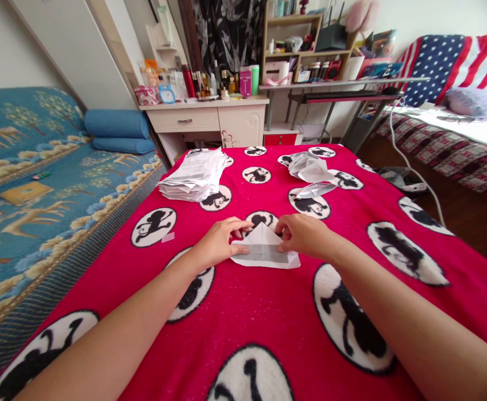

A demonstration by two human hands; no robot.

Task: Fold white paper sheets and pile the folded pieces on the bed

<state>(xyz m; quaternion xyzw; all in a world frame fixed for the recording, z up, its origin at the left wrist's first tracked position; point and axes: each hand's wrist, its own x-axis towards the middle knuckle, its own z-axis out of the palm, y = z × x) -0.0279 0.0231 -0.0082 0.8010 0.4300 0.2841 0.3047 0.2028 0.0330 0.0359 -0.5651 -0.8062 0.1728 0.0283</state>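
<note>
A partly folded sheet of paper (264, 257) lies on the red cloth in front of me, with a pointed top and a flat band along its lower edge. My left hand (222, 240) grips its left side, thumb on the front of the band and fingers behind. At the right side, my right hand (299, 235) pinches the paper the same way. Farther back on the left rests a stack of printed paper sheets (197, 172). Several folded paper pieces (310, 168) sit in a loose pile at the back right.
The red cloth (243, 312) with black-and-white round figures covers the table. A small paper scrap (168, 237) lies left of my hands. A blue patterned sofa (59, 234) stands along the left, a white dresser (193, 118) beyond the table, and a bed (447, 139) at the right.
</note>
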